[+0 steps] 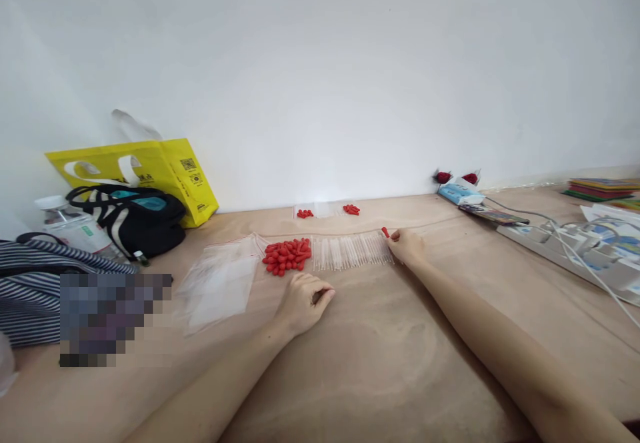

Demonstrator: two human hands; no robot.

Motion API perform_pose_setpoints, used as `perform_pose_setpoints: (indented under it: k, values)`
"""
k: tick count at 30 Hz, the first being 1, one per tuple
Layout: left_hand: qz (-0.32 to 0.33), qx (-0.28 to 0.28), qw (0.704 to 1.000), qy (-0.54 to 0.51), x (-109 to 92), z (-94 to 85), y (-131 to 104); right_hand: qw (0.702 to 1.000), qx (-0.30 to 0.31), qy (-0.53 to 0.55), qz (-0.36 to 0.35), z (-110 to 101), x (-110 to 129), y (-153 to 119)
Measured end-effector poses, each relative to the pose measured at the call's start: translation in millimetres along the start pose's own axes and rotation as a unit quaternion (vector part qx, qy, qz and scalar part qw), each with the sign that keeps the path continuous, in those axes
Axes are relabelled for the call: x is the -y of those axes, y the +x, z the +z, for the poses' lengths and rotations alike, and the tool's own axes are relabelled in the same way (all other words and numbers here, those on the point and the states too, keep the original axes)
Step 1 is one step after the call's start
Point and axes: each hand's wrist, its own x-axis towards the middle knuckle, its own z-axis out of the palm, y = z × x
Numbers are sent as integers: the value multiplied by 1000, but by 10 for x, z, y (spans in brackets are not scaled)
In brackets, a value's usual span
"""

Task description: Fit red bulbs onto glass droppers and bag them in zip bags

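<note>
Behind the pale brown wooden tabletop (380, 350), a smooth white wall (320, 96) is seen. Across the middle, thin whitish translucent sticks (350, 251) are laid side by side in a row, with a heap of small, round-ended red pieces (286, 256) at its left end and flat, clear plastic bags (227, 290) farther left. At the row's right end, a single round-ended red piece (385, 231) is pinched in the fingertips of the right hand (410, 248). The left hand (300, 302) is rested just in front of the heap, fingers curled; whether anything is held there cannot be told. Sticks could be knocked askew by a sideways drag of the right hand, the pinched piece could be dropped if the grip were loosened, and the heap could be scattered by a nudge from the left knuckles.
</note>
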Motion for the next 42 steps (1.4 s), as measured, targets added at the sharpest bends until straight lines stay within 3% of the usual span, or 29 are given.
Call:
perform_pose_setpoints:
  k: [8, 15, 23, 27, 30, 32, 34, 38, 42]
  values:
    - [-10, 8, 1000, -4, 6, -6, 8, 999, -9, -29, 18, -28, 21, 16]
    - [-20, 6, 1000, 3, 5, -5, -2, 997, -23, -59, 51, -199, -162, 12]
    - [-23, 14, 1000, 10, 6, -8, 1, 996, -3, -85, 42, -188, -153, -71]
    - [-28, 1, 999, 19, 16, 0, -2, 997, -38, -67, 23, -181, -149, -83]
    - [-44, -35, 998, 36, 45, 9, -13, 996, -63, 38, -45, -182, -110, -169]
    - [-63, -60, 995, 50, 70, 7, -9, 981, -21, 138, -133, -187, -48, -296]
    - [-84, -73, 991, 70, 91, -2, 22, 948, 52, 207, -235, -201, 35, -470]
    - [-160, -30, 975, 153, 103, -25, 208, 892, 146, 232, -360, -255, 204, -817]
    - [-203, -4, 958, 204, 83, 7, 505, 880, 149, 224, -392, -272, 297, -958]
